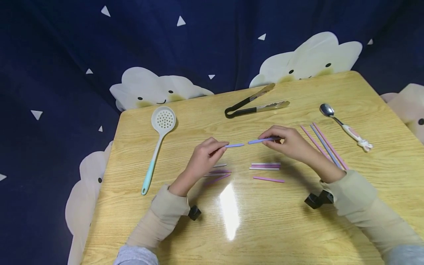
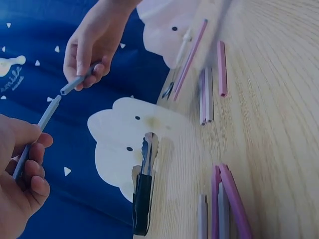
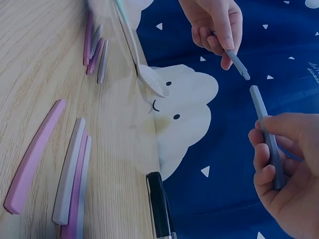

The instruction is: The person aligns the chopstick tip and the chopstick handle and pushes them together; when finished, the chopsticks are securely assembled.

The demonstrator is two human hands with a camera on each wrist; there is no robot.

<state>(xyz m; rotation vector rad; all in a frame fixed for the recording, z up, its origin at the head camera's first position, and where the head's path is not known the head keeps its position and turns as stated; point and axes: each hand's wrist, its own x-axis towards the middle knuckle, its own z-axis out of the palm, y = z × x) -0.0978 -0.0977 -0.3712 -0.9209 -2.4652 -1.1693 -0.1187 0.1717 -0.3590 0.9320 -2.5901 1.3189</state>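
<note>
Left hand (image 1: pixel 206 154) pinches a blue chopstick half (image 1: pixel 236 145) between thumb and fingers, its narrower end pointing right. Opposite it, the right hand (image 1: pixel 289 142) grips another blue chopstick half (image 1: pixel 254 141). Their ends face each other with a small gap, held above the table; the left wrist view shows the narrow tip of the left piece (image 2: pixel 50 110) close to the blunt end of the right piece (image 2: pixel 70 86). Below the hands lie pink and whitish halves: one group (image 1: pixel 265 166) with a separate pink half (image 1: pixel 269 179), and another group (image 1: pixel 220 171) partly hidden by the left hand.
A white skimmer (image 1: pixel 163 119) with a mint handle lies at left. Black-handled tongs (image 1: pixel 243 110) are at the back. On the right lie a spoon (image 1: pixel 347 129) with a rabbit handle and three long chopsticks (image 1: pixel 324 143), partly behind the right forearm. A dark curtain (image 1: pixel 212 36) hangs beyond the table.
</note>
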